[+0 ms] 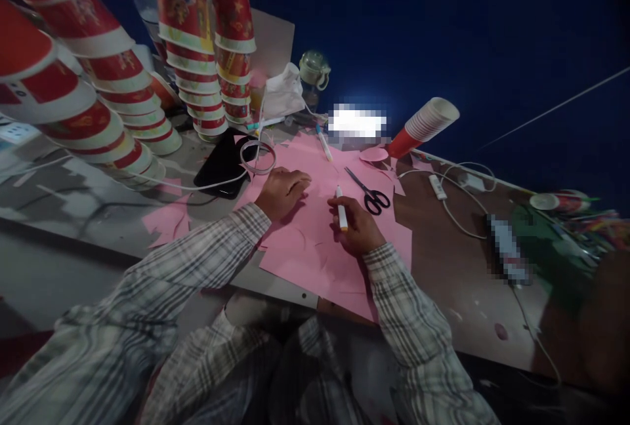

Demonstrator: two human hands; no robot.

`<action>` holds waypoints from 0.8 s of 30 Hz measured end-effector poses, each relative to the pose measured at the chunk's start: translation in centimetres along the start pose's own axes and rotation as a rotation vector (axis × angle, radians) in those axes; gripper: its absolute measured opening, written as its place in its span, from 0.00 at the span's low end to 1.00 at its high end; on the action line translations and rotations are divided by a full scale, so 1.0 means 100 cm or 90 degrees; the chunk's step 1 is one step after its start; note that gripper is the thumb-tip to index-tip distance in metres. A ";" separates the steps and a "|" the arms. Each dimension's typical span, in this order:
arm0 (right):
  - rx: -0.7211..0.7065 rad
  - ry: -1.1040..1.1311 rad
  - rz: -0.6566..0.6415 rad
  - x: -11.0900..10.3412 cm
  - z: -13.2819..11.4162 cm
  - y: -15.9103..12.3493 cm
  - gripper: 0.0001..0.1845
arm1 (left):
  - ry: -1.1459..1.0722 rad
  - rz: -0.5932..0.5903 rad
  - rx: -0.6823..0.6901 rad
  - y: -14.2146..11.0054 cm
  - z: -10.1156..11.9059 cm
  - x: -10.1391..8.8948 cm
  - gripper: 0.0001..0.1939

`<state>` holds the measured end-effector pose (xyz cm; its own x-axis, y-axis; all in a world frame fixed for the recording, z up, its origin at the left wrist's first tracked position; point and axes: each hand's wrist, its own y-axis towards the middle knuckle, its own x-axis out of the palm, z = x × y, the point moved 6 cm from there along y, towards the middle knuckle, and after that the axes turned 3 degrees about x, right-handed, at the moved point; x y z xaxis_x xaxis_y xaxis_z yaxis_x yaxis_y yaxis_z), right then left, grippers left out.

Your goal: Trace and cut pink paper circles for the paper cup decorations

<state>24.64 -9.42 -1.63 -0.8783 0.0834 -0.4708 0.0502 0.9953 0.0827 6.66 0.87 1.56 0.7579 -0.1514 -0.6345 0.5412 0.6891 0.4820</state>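
Pink paper sheets (pixel 300 264) lie overlapped on the table in front of me. My left hand (pixel 283 194) rests on the paper, palm down, its fingers stretched out and nothing in them. Between the fingers of my right hand (pixel 359 225) is a white marker (pixel 341 210) with an orange end, its tip pointing away from me above the paper. Scissors (pixel 369 194) with black handles lie just to the right of that hand. Farther back, a second marker (pixel 323 143) with a blue end lies on the paper. A roll of tape (pixel 258 157) is beside my left hand.
Tall towers of red and white paper cups (pixel 189 51) stand at the left. A black tablet-like device (pixel 224 166) lies near them. Stacked cups (pixel 423 124) lean at the back. White cables (pixel 457 215) and a phone (pixel 509 251) are on the right. Pink scraps (pixel 167 220) lie left.
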 end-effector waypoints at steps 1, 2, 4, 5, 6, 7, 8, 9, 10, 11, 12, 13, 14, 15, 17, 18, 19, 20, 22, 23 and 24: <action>-0.005 -0.006 -0.001 0.000 0.001 0.000 0.22 | 0.001 -0.001 0.016 0.000 0.001 0.000 0.10; -0.009 -0.012 -0.003 0.000 0.001 0.000 0.23 | 0.002 -0.002 0.029 0.000 0.003 0.000 0.10; -0.013 -0.019 -0.004 0.000 0.001 0.000 0.23 | 0.008 -0.009 0.042 0.001 0.004 0.000 0.11; -0.012 -0.021 -0.004 0.000 0.001 0.000 0.22 | 0.012 -0.013 0.040 0.001 0.004 0.000 0.10; -0.011 -0.022 -0.003 0.000 0.001 0.000 0.22 | 0.015 -0.019 0.034 0.002 0.003 0.000 0.09; -0.009 -0.021 -0.001 0.000 0.000 0.000 0.22 | 0.014 -0.024 0.025 0.002 0.002 0.000 0.08; -0.005 -0.017 -0.002 -0.001 0.000 0.000 0.22 | 0.011 -0.027 0.014 0.003 0.001 0.000 0.07; 0.001 -0.010 -0.002 -0.001 0.000 0.001 0.21 | 0.004 -0.027 0.001 0.003 0.001 0.000 0.07; 0.009 -0.004 -0.003 0.000 0.000 0.001 0.21 | -0.005 -0.026 -0.014 0.003 0.000 -0.001 0.07; 0.016 0.001 -0.004 0.000 0.001 0.001 0.21 | -0.015 -0.025 -0.027 0.002 -0.001 -0.001 0.07; 0.020 0.003 -0.005 0.000 0.001 0.001 0.21 | -0.025 -0.024 -0.037 0.002 -0.001 -0.001 0.07; 0.021 0.001 -0.005 0.000 0.001 0.001 0.21 | -0.032 -0.021 -0.041 0.001 -0.001 -0.001 0.08; 0.020 -0.001 -0.004 0.000 0.001 0.001 0.21 | -0.036 -0.019 -0.039 0.001 -0.001 -0.001 0.09; 0.018 -0.004 -0.002 0.000 0.000 0.001 0.21 | -0.037 -0.018 -0.033 0.000 0.000 -0.001 0.10; 0.018 -0.002 -0.002 0.000 0.000 0.001 0.21 | -0.027 -0.012 -0.014 0.000 0.002 -0.001 0.08; 0.021 0.000 -0.003 0.000 0.000 0.000 0.21 | -0.021 -0.010 -0.004 0.000 0.003 -0.001 0.07; 0.023 0.001 -0.005 0.000 -0.001 0.000 0.21 | -0.017 -0.010 0.006 0.000 0.003 -0.001 0.08; 0.026 0.002 -0.007 0.000 -0.001 0.000 0.21 | -0.015 -0.010 0.015 0.001 0.004 -0.001 0.08; 0.033 0.002 -0.007 0.000 -0.003 -0.001 0.21 | -0.010 -0.015 0.030 0.002 0.004 -0.001 0.09; 0.034 -0.002 -0.007 0.000 -0.004 -0.001 0.21 | -0.010 -0.022 0.034 0.002 0.004 0.000 0.09; 0.033 -0.006 -0.005 -0.001 -0.005 -0.001 0.21 | -0.008 -0.028 0.034 0.003 0.004 0.000 0.09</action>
<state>24.44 -9.51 -1.13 -0.8739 0.0751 -0.4802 0.0673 0.9972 0.0334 6.99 0.74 1.93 0.7371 -0.1900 -0.6486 0.5928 0.6426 0.4854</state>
